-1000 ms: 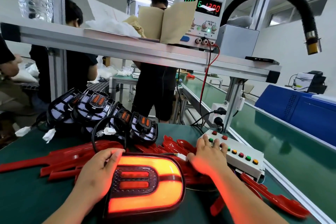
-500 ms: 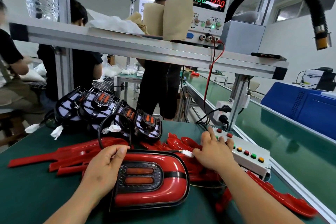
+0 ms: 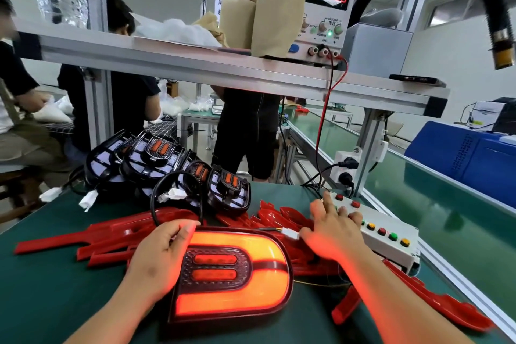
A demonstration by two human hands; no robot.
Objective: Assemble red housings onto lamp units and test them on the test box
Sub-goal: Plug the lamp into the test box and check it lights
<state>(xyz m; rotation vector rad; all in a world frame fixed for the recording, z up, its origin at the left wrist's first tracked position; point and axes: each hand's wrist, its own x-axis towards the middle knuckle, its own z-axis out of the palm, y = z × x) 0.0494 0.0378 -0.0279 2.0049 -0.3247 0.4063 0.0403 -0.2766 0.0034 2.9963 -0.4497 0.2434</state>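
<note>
Several loose red housings (image 3: 117, 232) lie heaped at the left of the green worktop (image 3: 42, 288), and the pile runs on behind both hands. Behind them a cluster of bare black lamp units (image 3: 156, 165) leans together, white plugs dangling.

Left hand (image 3: 156, 260): fingers curled round the left edge of the assembled lamp unit (image 3: 237, 274), thumb on its top rim. The unit lies flat on the worktop. It is lit: outer band orange-red, two inner bars red (the glow tints both hands). White connector (image 3: 290, 233) just beside its upper right corner.

Right hand (image 3: 332, 229): fingers spread, tips on the buttons at the left end of the white test box (image 3: 385, 220).

On the shelf (image 3: 195, 64) above, the power supply (image 3: 321, 8) shows 12.00 in red. Green conveyor belt (image 3: 432, 204) at far right.
</note>
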